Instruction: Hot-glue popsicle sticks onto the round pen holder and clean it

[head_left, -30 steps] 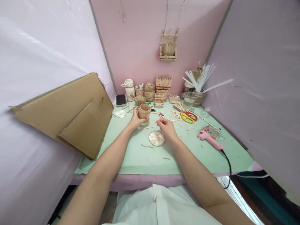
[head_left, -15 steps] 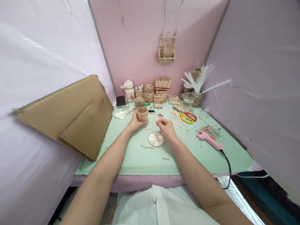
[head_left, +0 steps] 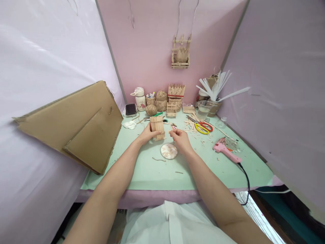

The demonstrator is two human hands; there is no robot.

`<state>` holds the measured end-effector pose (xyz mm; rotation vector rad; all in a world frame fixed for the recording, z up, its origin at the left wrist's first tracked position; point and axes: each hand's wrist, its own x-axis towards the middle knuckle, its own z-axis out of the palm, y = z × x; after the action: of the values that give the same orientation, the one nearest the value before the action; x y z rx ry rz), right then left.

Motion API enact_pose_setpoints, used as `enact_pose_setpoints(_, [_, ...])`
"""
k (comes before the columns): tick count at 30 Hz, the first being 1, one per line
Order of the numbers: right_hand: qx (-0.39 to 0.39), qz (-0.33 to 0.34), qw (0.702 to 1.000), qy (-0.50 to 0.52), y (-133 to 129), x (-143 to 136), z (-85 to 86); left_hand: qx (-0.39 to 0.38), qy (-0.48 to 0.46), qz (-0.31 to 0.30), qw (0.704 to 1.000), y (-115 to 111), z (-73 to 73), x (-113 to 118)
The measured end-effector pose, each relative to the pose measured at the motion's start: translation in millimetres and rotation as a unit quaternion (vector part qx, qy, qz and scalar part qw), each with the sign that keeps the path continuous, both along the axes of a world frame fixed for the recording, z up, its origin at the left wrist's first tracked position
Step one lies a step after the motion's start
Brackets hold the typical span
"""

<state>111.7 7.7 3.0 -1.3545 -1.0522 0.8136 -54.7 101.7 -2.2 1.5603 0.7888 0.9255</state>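
My left hand (head_left: 147, 134) is closed around a cup made of wooden sticks (head_left: 157, 127), with a band of twine near its top and bottom. The cup's slatted side faces me and its opening does not show. Just right of it, my right hand (head_left: 179, 135) is closed in a pinch; what lies between the fingertips is too small to make out. Below the hands a round disc (head_left: 169, 151) with a pale, mottled surface lies on the table. A short twine piece (head_left: 159, 159) rests beside it.
A pink glue gun (head_left: 227, 152) with a black cord lies at right, near red- and yellow-handled scissors (head_left: 203, 127) and scattered stick pieces. Cardboard (head_left: 88, 132) leans at left. A bottle (head_left: 139, 99), twine balls (head_left: 151, 109) and stick-made holders (head_left: 176, 95) line the back.
My left hand has tipped the cup so its side now faces me instead of its open top, and moved it slightly right. My right hand has stayed nearly still.
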Motion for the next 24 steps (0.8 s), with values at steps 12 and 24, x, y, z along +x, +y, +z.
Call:
enact_pose_setpoints(12, [0.004,-0.001,0.999,0.039,-4,-1,7.6,-0.042,-0.033,-0.045,0.998,-15,2.2,10])
enact_pose_setpoints(24, [-0.103,-0.045,0.986,-0.123,-14,55,6.8,-0.06,-0.06,0.008,0.996,-11,0.0,8])
